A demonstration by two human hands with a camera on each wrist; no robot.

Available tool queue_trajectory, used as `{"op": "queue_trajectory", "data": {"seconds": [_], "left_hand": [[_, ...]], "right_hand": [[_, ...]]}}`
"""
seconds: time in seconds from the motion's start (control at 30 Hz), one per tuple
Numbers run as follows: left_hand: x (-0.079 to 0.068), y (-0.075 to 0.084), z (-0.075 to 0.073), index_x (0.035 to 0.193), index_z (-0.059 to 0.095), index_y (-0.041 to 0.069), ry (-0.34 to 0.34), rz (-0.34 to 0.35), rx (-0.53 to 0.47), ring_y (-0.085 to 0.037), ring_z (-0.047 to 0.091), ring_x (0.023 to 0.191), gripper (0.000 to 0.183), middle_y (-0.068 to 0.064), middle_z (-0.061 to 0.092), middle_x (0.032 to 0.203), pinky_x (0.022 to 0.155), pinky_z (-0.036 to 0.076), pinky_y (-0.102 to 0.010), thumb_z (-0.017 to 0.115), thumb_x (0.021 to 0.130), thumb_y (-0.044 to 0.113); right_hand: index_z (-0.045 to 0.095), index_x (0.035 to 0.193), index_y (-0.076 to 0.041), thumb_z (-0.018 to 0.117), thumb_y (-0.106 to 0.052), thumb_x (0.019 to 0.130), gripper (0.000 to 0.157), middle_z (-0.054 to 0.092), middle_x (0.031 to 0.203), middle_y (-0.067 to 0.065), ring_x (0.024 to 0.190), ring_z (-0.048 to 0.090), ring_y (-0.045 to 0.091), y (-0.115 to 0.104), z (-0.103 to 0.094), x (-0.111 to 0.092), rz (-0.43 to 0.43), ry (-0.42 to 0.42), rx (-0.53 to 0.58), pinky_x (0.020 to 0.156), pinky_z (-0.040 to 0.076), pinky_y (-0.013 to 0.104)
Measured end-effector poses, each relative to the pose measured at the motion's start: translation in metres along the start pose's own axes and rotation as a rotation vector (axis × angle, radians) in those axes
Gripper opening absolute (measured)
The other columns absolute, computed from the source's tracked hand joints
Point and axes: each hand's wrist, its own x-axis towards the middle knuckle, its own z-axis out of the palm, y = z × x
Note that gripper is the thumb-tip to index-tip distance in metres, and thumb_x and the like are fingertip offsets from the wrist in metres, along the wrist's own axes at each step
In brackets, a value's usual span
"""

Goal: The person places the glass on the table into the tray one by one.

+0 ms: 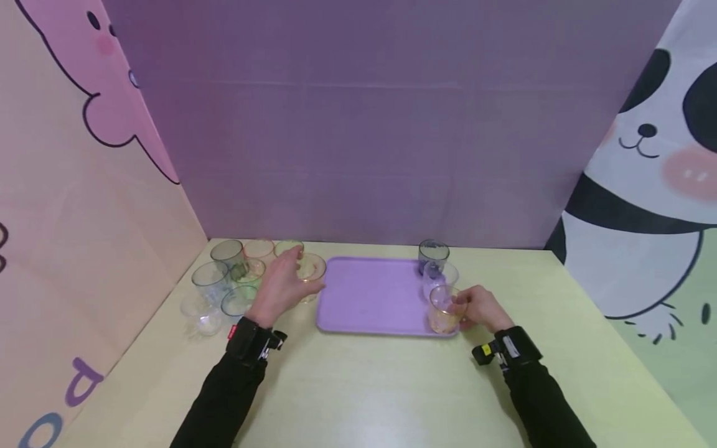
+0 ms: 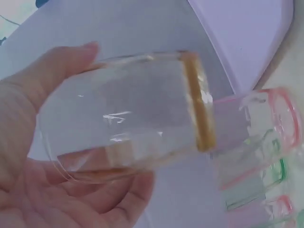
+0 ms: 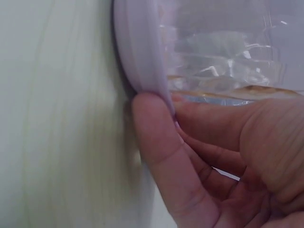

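At the tray's left side my left hand [image 1: 282, 285] curls round a clear glass with an amber rim [image 2: 128, 114]. In the left wrist view the thumb lies on one side and the fingers on the other. My right hand [image 1: 483, 307] is at the front right corner of the purple tray [image 1: 370, 298]. In the right wrist view its digits pinch the tray's rim. Beside that hand, an amber-tinted glass [image 1: 444, 317] stands on the tray. Behind it stand a clear glass [image 1: 439, 274] and a dark grey glass [image 1: 434, 251].
Several tinted glasses crowd the table's left back: a grey-green glass [image 1: 228, 252], a bluish glass [image 1: 210, 280], a pink-rimmed glass [image 1: 259, 247] and others. A clear glass [image 1: 203, 317] is nearest the front. A purple backdrop [image 1: 358, 155] rises behind the pale table [image 1: 364, 392].
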Motion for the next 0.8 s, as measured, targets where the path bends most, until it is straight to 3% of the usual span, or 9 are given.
{"op": "queue_trajectory", "data": {"seconds": [0.17,0.3,0.47,0.6,0.8], "left_hand": [[0.005,0.005,0.011,0.127,0.044,0.004,0.042,-0.025,-0.100,-0.029,0.058,0.094,0.086,-0.015,0.059,0.108,0.072,0.049,-0.037,0.076,0.063,0.051],[0.008,0.012,0.022,0.123,0.048,0.004,0.093,-0.046,-0.164,-0.027,0.058,0.094,0.087,-0.014,0.061,0.105,0.073,0.049,-0.036,0.075,0.060,0.058],[0.015,0.023,0.034,0.118,0.053,0.004,0.115,-0.070,-0.146,-0.025,0.057,0.092,0.086,-0.012,0.061,0.102,0.077,0.044,-0.039,0.076,0.056,0.059],[0.020,0.032,0.045,0.118,0.052,0.006,0.064,-0.100,-0.171,-0.023,0.055,0.091,0.091,-0.008,0.059,0.101,0.078,0.043,-0.037,0.078,0.051,0.061],[0.027,0.046,0.059,0.131,0.033,0.009,-0.038,-0.171,-0.359,-0.020,0.056,0.087,0.104,-0.008,0.059,0.101,0.072,0.048,-0.034,0.082,0.051,0.054]], "right_hand": [[0.062,0.105,0.004,0.065,-0.009,0.081,0.027,0.061,0.102,0.023,0.065,0.062,0.020,0.000,0.001,0.002,0.002,-0.004,0.001,0.058,0.054,0.033],[0.062,0.106,0.005,0.064,-0.006,0.081,0.028,0.061,0.102,0.023,0.064,0.062,0.020,0.001,0.001,0.002,0.000,0.000,0.002,0.057,0.054,0.033],[0.062,0.105,0.004,0.064,-0.006,0.081,0.026,0.061,0.101,0.023,0.062,0.062,0.020,0.002,0.000,0.004,-0.005,0.005,-0.011,0.056,0.054,0.033],[0.062,0.106,0.004,0.064,-0.006,0.081,0.027,0.060,0.103,0.023,0.064,0.062,0.020,0.002,0.001,0.004,0.008,0.007,-0.011,0.057,0.054,0.033],[0.063,0.105,0.004,0.064,-0.006,0.082,0.026,0.061,0.102,0.022,0.064,0.062,0.020,0.003,0.002,0.004,0.009,0.009,-0.013,0.057,0.054,0.033]]}}
